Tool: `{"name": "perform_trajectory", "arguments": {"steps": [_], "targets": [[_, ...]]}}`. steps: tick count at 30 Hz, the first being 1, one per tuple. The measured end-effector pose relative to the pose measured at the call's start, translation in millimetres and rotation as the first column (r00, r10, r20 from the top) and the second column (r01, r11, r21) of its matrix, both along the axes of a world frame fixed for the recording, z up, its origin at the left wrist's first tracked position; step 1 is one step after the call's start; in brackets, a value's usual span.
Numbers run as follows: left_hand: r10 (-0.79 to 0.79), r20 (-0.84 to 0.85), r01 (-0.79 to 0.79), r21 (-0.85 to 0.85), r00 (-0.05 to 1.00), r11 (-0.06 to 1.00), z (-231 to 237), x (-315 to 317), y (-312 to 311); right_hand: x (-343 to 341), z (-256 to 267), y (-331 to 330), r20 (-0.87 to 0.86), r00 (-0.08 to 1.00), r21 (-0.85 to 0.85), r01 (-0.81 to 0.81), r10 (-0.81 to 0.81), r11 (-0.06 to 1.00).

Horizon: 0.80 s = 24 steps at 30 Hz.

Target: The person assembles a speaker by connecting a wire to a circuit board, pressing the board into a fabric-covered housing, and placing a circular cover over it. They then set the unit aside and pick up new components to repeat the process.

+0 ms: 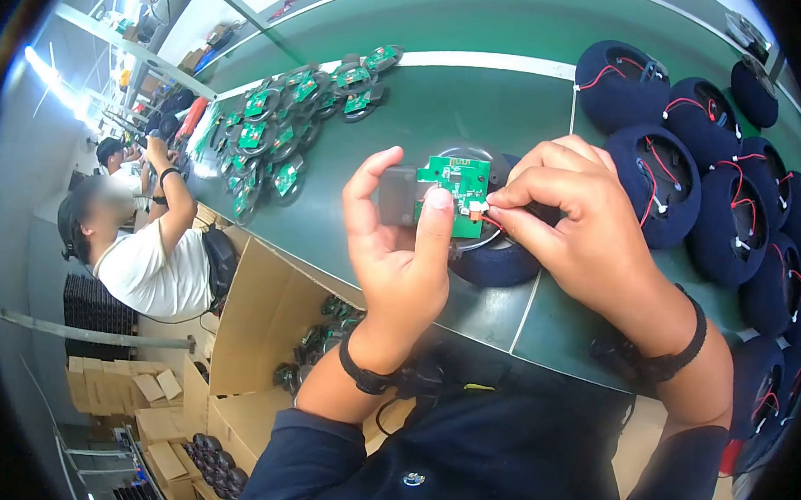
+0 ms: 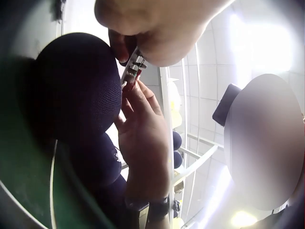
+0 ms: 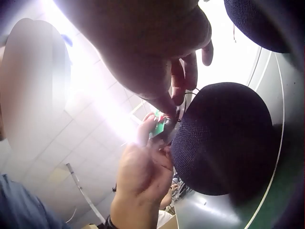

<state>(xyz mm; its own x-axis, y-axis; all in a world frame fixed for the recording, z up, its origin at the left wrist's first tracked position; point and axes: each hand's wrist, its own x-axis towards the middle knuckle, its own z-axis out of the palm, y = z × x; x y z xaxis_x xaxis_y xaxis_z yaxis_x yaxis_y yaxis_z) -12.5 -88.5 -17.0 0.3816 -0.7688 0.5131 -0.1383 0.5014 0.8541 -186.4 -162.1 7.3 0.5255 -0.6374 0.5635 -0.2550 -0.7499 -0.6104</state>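
Note:
My left hand (image 1: 399, 268) grips a green circuit board (image 1: 459, 173), its thumb over the front face. A dark flat block (image 1: 396, 195) stands at the board's left edge, against the fingers. My right hand (image 1: 584, 210) pinches a small white plug (image 1: 477, 206) with a red wire at the board's right edge, right beside a tan socket (image 1: 475, 216). Just beneath the board sits a round, dark blue mesh-covered housing (image 1: 497, 269), partly hidden by the board and hands. Its mesh side fills much of the left wrist view, where the board shows edge-on.
Several similar dark blue housings (image 1: 650, 186) with red wires crowd the table's right side. A heap of green boards on black round parts (image 1: 284, 135) lies at the left. An open cardboard box (image 1: 266, 302) stands below the table's edge. Another person (image 1: 159, 269) works farther left.

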Motion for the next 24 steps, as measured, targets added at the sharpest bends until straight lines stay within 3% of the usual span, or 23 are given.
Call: {"name": "perform_trajectory", "arguments": {"steps": [10, 14, 19, 24], "targets": [[0.010, -0.101, -0.002, 0.077, 0.995, 0.997, -0.1, -1.0, 1.9, 1.1, -2.7, 4.6, 0.028, 0.994, -0.275, 0.114, -0.110, 0.955], [0.042, -0.104, -0.035, 0.066, 0.994, 0.997, -0.9, -2.3, -0.2, 2.0, -7.0, 3.9, 0.038, 0.995, -0.266, 0.099, -0.092, 0.959], [-0.031, -0.142, 0.038, 0.048, 0.989, 0.998, -2.8, 2.1, -0.2, -2.1, -3.8, -7.9, 0.057, 0.995, -0.101, -0.082, 0.088, 0.992], [-0.020, -0.093, 0.024, 0.039, 0.995, 0.999, -5.5, 1.6, 0.5, -4.8, -3.1, -11.2, 0.038, 0.994, 0.022, -0.102, 0.101, 0.995]]}}
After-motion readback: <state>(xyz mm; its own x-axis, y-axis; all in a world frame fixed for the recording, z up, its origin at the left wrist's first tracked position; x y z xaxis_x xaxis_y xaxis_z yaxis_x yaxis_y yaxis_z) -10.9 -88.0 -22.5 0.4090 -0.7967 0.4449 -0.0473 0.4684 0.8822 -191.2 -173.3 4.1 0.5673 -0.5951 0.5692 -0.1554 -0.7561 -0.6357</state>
